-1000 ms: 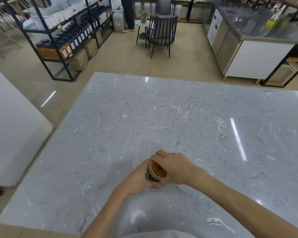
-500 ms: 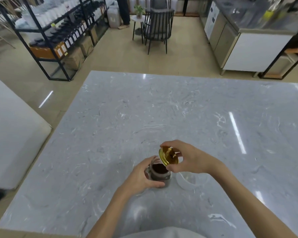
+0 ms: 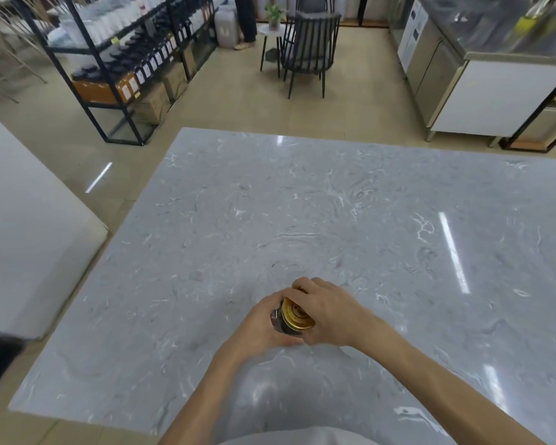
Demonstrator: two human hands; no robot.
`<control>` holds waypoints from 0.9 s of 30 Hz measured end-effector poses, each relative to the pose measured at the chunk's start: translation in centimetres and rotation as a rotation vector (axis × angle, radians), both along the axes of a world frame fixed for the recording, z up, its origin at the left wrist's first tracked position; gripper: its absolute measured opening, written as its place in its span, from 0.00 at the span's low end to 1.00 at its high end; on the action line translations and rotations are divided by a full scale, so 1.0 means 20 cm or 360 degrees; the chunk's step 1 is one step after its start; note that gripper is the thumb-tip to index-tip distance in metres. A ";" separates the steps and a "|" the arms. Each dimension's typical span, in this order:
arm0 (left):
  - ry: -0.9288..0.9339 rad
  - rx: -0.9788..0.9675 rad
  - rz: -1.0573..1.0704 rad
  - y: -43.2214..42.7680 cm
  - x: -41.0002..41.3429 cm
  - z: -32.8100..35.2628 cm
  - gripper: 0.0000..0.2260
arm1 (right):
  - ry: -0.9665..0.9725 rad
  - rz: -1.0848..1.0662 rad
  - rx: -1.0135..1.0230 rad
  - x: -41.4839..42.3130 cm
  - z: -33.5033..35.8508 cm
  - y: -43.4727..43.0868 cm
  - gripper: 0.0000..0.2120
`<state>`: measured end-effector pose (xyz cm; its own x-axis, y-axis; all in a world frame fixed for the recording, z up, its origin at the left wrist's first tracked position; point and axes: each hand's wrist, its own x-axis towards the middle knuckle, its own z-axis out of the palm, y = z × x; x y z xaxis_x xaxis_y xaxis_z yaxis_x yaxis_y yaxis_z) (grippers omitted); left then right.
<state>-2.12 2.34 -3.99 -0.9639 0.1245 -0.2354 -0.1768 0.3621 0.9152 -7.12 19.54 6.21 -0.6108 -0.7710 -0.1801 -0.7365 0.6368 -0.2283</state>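
Note:
A small glass jar (image 3: 278,320) with dark contents stands on the grey marble table (image 3: 334,220), near its front edge. My left hand (image 3: 260,322) wraps round the jar's side from the left. A gold metal lid (image 3: 296,313) sits on the jar's mouth, and my right hand (image 3: 329,311) grips the lid's rim from the right with curled fingers. Most of the jar is hidden by both hands.
The table's left edge drops to a tiled floor beside a white counter (image 3: 29,239). Beyond the far edge stand a black shelf rack (image 3: 119,65) with bottles and boxes, a dark chair (image 3: 308,49), a small round side table (image 3: 272,32) and a steel kitchen counter (image 3: 482,88).
Half a second ago my right hand held the gold lid tilted above the uncovered jar. Now the lid is back on the jar's mouth. My left hand has kept hold of the jar.

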 end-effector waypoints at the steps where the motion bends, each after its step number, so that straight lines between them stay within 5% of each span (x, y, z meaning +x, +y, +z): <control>1: -0.0005 0.0005 -0.0007 0.00 0.00 -0.01 0.37 | -0.0020 0.0013 -0.0009 0.00 -0.01 0.00 0.34; 13: -0.0019 -0.0009 -0.0235 -0.02 -0.01 0.05 0.38 | -0.0107 -0.0105 -0.0145 0.01 -0.02 0.03 0.33; 21: 0.0078 0.0049 -0.0273 -0.01 0.02 0.07 0.37 | 0.0291 -0.0214 0.0156 0.07 -0.01 0.00 0.36; 27: 0.0097 -0.0050 -0.0236 -0.01 0.04 0.04 0.36 | -0.0071 -0.0031 -0.0092 0.05 0.01 0.04 0.29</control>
<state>-1.29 2.08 -3.19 -0.9480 0.2603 -0.1830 -0.0636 0.4085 0.9105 -6.04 20.39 6.42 -0.6183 -0.7688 -0.1630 -0.7121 0.6358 -0.2976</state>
